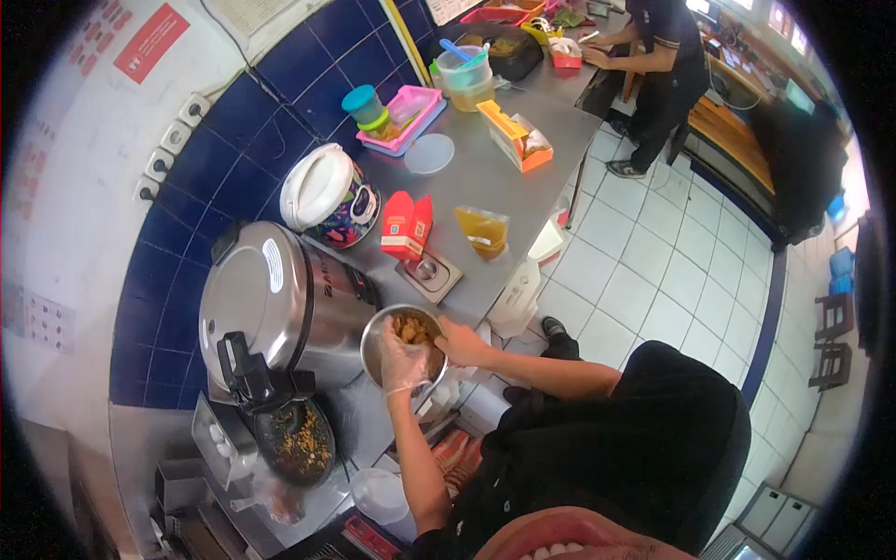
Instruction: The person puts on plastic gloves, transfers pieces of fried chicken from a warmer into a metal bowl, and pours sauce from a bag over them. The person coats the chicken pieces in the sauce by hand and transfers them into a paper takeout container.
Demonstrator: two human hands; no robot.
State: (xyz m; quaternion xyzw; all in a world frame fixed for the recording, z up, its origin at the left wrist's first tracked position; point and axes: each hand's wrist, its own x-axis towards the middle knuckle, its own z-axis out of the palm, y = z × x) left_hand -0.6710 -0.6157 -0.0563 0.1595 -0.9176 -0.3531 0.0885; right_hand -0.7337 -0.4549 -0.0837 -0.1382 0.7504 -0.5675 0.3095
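Note:
A round metal bowl (pixel 374 353) with brown food pieces (pixel 412 329) in it is tilted in front of the large rice cooker. My left hand (pixel 404 362), in a clear plastic glove, reaches into the bowl at the food; its fingers are partly hidden, and what they hold cannot be made out. My right hand (pixel 461 342), bare, has its fingers closed on the bowl's right rim. Just beyond the bowl lie a small metal tray (pixel 431 274) and a red box (pixel 407 227). A bag of yellow liquid (pixel 483 231) lies to their right.
The rice cooker (pixel 271 299) and a patterned tub (pixel 338 198) line the tiled wall. A black pan (pixel 297 442) with food bits is at lower left. Farther up the counter (pixel 457 191) are an orange box (pixel 515 137) and plastic containers. Another person (pixel 665 75) stands at the far end.

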